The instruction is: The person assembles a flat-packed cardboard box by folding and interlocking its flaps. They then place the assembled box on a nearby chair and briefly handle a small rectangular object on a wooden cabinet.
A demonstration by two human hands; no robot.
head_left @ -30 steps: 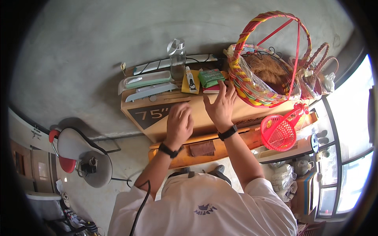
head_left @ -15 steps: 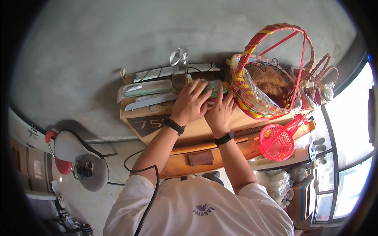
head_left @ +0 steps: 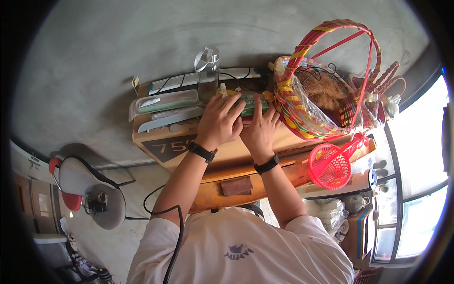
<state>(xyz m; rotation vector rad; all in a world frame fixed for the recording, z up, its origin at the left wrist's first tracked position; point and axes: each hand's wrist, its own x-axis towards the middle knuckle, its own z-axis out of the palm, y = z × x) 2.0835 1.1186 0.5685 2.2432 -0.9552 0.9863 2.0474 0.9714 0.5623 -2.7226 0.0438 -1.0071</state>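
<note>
A green packet point(head_left: 250, 105) with pale print lies on top of the long cardboard carton point(head_left: 203, 151), between my two hands. My left hand point(head_left: 217, 118) has its bent fingers on the packet's left end, the thumb toward me. My right hand point(head_left: 261, 130) lays its index finger across the packet's right part, and the other fingers curl by its near edge. Both thumbs come close together in front of the packet. The fingertips are partly hidden. Behind my left hand stand a clear bottle point(head_left: 208, 75) with a strap on its lid and a small white-capped tube point(head_left: 223, 89).
Right of my hands stands a red and yellow woven basket point(head_left: 302, 118) holding brown fibre. A red plastic strainer basket point(head_left: 330, 166) hangs below it. Trays point(head_left: 165, 102) and a white strip point(head_left: 179, 83) lie at left. A grey chair point(head_left: 101, 203) stands left; a cable crosses my left arm.
The green packet now lies flatter, showing more of its printed face. My hands have shifted slightly left with it. The whole view has also moved a little.
</note>
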